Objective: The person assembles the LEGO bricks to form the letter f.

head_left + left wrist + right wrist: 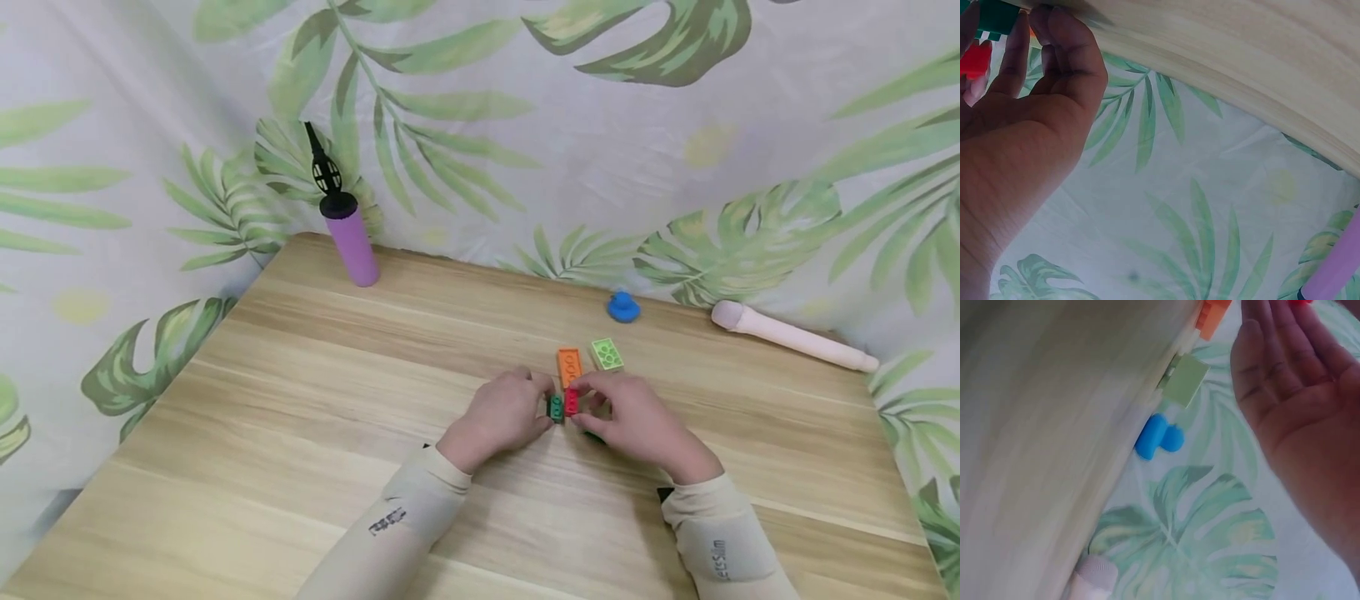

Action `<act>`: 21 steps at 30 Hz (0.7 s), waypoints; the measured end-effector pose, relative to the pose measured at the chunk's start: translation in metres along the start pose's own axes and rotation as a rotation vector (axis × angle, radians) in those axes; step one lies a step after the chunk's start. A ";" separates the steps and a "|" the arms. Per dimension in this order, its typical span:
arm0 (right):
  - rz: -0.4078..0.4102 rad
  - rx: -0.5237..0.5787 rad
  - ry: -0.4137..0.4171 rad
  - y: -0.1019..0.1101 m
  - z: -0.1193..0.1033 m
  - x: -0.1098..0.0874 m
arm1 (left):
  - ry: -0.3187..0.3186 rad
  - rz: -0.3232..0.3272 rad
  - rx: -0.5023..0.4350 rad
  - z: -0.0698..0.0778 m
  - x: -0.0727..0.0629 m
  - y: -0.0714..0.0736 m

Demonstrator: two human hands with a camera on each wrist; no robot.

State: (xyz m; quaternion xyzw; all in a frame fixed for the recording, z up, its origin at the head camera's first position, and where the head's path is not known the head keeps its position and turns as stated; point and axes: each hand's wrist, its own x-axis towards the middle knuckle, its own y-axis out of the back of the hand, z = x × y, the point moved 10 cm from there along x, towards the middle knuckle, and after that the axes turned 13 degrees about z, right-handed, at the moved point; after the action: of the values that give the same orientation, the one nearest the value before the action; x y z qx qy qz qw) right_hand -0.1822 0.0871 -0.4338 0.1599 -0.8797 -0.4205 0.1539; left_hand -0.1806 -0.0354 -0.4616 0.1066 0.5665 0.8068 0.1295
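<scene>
In the head view, my left hand [506, 412] pinches a dark green toy brick [556, 408] between thumb and fingers, its studs facing the other brick. My right hand [633, 415] grips a small red toy brick [572, 402] by its ends, a narrow gap from the green one. Just beyond both hands lies an orange brick [569, 363], next to a light green brick [607, 354] with its hollow side up. Under my right hand shows part of another dark green piece [595, 437], mostly hidden. The left wrist view shows the green brick [997, 15] above the red one [975, 61].
Toward the back of the wooden table [337, 392] sits a small blue knobbed piece [623, 307]. A pale microphone [798, 335] lies along the back right edge. At the back left stands a purple hand pump [352, 246] with a black top. Leaf-patterned cloth [450, 150] hangs behind.
</scene>
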 end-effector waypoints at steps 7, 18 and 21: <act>0.010 -0.037 0.009 -0.002 -0.003 0.000 | -0.015 0.019 0.008 0.004 0.002 0.000; 0.008 -0.061 0.047 -0.008 -0.008 0.003 | -0.006 0.013 -0.018 0.002 0.000 0.002; 0.010 -0.067 0.053 -0.010 -0.009 0.003 | 0.002 0.000 -0.036 0.000 -0.001 0.001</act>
State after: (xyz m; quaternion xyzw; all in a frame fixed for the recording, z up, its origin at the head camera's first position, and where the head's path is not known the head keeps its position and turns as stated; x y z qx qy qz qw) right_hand -0.1795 0.0736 -0.4361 0.1614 -0.8616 -0.4443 0.1847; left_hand -0.1796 -0.0359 -0.4609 0.1034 0.5520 0.8170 0.1311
